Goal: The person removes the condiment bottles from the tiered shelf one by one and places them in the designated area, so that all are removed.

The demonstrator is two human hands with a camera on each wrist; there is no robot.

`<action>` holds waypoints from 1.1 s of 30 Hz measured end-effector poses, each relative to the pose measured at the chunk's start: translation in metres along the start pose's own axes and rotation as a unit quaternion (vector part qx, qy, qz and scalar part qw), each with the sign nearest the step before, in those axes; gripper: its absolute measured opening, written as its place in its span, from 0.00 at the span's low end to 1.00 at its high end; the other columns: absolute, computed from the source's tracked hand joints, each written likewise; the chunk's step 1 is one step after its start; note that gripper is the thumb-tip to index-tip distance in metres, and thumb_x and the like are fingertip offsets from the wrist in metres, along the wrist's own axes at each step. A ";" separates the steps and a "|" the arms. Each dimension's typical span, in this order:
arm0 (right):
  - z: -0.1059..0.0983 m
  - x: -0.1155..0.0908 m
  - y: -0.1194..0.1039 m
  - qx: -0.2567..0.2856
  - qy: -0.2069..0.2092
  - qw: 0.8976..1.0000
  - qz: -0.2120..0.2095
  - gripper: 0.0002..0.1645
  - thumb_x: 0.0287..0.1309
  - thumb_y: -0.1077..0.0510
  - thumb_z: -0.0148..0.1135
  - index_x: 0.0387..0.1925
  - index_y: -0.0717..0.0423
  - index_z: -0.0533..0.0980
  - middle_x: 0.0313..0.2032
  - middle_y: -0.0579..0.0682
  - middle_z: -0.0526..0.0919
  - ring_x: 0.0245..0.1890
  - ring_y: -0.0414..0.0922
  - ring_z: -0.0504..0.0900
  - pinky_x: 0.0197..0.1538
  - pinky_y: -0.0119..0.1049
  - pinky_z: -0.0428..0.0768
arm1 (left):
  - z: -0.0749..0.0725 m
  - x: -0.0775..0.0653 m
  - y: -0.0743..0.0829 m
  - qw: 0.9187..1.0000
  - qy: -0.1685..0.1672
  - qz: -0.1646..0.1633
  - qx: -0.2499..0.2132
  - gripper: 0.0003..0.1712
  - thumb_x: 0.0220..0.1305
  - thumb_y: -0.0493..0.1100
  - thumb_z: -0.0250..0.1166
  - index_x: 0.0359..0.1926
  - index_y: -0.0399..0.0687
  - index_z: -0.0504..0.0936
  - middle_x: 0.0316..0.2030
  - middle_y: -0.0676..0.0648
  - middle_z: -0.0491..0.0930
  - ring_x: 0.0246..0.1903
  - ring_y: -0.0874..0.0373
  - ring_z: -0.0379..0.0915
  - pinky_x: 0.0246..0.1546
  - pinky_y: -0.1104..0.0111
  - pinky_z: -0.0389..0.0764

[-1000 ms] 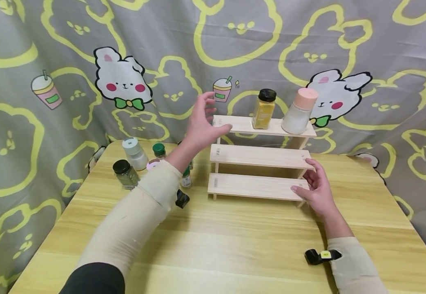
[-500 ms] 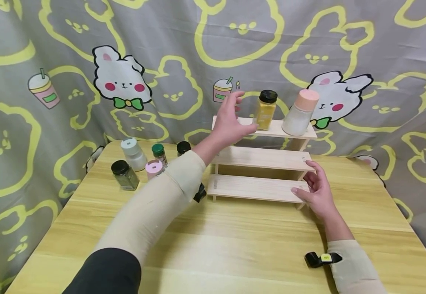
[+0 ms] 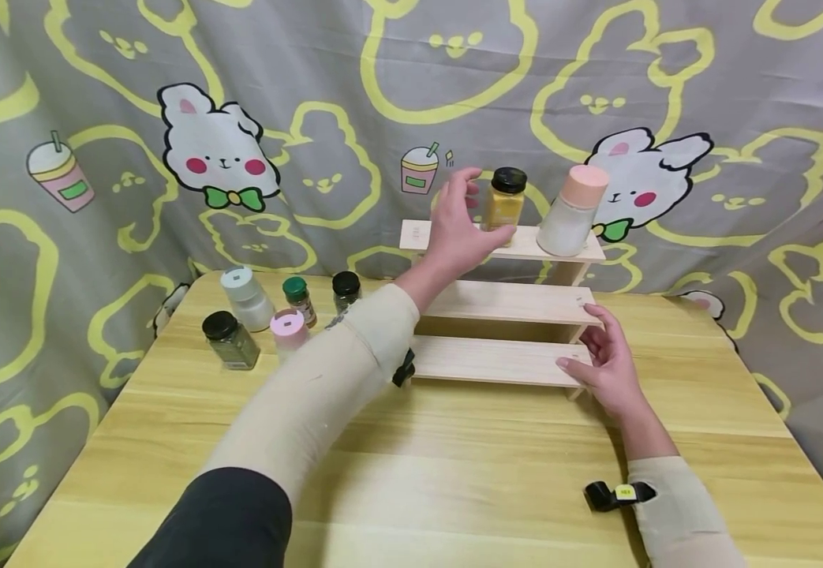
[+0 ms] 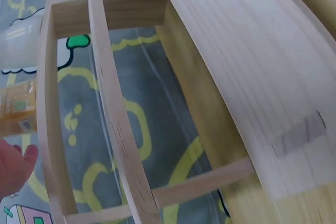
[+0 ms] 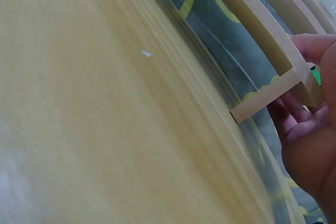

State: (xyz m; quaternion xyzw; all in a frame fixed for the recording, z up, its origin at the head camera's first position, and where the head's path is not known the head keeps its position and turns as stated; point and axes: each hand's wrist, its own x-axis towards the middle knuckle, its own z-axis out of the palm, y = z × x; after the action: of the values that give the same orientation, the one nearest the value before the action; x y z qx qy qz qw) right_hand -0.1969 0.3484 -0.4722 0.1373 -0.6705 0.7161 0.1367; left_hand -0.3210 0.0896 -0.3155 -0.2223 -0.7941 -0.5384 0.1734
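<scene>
My left hand (image 3: 462,229) is at the top step of a three-tier wooden shelf (image 3: 503,301), around the left side of a square spice jar (image 3: 506,207) with yellow contents and a black lid. Its thumb crosses in front of the jar's base in the head view, while the other fingers stay spread and bent at the left. In the left wrist view those fingertips (image 4: 30,156) are right beside the orange-yellow jar (image 4: 20,107). My right hand (image 3: 606,367) grips the right end of the bottom step, thumb on top and fingers behind.
A white shaker with a peach lid (image 3: 573,213) stands right of the yellow jar. On the table's left are a black-lidded jar (image 3: 230,341), a white-lidded shaker (image 3: 248,298), a pink-lidded bottle (image 3: 289,330), a green-lidded jar (image 3: 299,301) and another black-lidded jar (image 3: 346,292). A patterned curtain (image 3: 326,63) hangs behind.
My left hand has moved right along the top step, from its left end to the yellow jar, the thumb passing in front of it. My right hand has kept its grip on the shelf.
</scene>
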 end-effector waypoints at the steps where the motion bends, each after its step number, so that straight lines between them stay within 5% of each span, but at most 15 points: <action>1: 0.000 0.000 0.000 0.000 0.000 1.000 -0.001 0.58 0.37 0.92 0.59 0.72 0.61 0.57 0.55 0.57 0.76 0.56 0.56 0.74 0.55 0.33 0.76 | 0.002 0.001 0.000 1.000 -0.001 0.000 0.001 0.48 0.49 0.44 0.80 0.67 0.47 0.63 0.54 0.45 0.70 0.53 0.54 0.70 0.50 0.75 0.70; 16: 0.000 0.001 0.003 0.006 0.002 1.000 -0.006 0.58 0.36 0.92 0.59 0.72 0.62 0.57 0.55 0.66 0.73 0.55 0.55 0.74 0.55 0.33 0.76 | 0.022 0.007 0.002 0.998 0.016 0.015 0.052 0.43 0.51 0.42 0.77 0.64 0.44 0.64 0.53 0.45 0.70 0.52 0.56 0.67 0.49 0.74 0.71; 26: 0.000 0.002 0.002 0.000 -0.001 1.000 -0.001 0.58 0.37 0.92 0.59 0.72 0.62 0.57 0.55 0.60 0.75 0.56 0.56 0.74 0.56 0.33 0.76 | 0.025 0.005 0.004 0.997 0.027 0.005 0.074 0.40 0.52 0.39 0.74 0.64 0.45 0.64 0.52 0.46 0.70 0.52 0.56 0.68 0.49 0.73 0.70; 33: 0.000 0.001 0.002 -0.001 0.001 1.000 -0.005 0.58 0.37 0.92 0.59 0.72 0.62 0.57 0.55 0.58 0.76 0.57 0.57 0.73 0.57 0.33 0.74 | 0.020 0.004 0.003 0.996 0.033 0.028 0.073 0.39 0.49 0.39 0.73 0.62 0.43 0.67 0.50 0.46 0.72 0.50 0.56 0.69 0.47 0.72 0.70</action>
State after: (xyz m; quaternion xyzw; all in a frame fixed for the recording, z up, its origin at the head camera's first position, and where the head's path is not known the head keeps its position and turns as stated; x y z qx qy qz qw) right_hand -0.1991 0.3485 -0.4739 0.1395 -0.6708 0.7147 0.1409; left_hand -0.3237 0.1102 -0.3180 -0.2133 -0.8185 -0.4810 0.2305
